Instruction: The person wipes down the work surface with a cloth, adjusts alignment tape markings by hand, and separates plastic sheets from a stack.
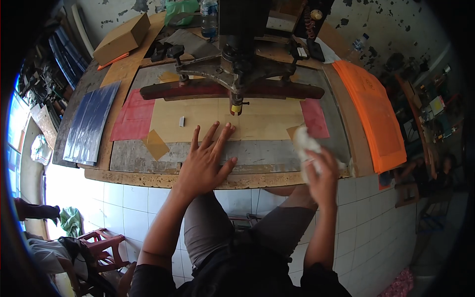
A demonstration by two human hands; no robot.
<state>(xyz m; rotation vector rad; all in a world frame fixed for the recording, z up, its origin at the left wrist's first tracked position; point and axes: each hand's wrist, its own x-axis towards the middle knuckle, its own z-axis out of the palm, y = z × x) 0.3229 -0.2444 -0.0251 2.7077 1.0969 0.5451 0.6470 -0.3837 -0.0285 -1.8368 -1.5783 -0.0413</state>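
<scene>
My left hand (208, 161) lies with fingers spread, its fingertips on the lower part of a pale yellow sheet (198, 111) on the grey work surface (247, 153). My right hand (321, 173) grips a white cloth (308, 143), slightly blurred, over the sheet's lower right corner. Pink pieces (132, 116) flank the sheet at both ends. A small white piece (182, 122) rests on it, left of my left fingertips. Brown tape (156, 145) covers its lower left corner. Just beyond my hands, a dark metal press head with a red bar (198, 90) spans the sheet.
Orange sheets (373, 114) are stacked at the table's right; dark blue sheets (92, 123) lie at its left. A cardboard box (121, 39) sits at the back left, and a bottle (209, 20) stands behind the press. A red stool (106, 247) is on the floor at left.
</scene>
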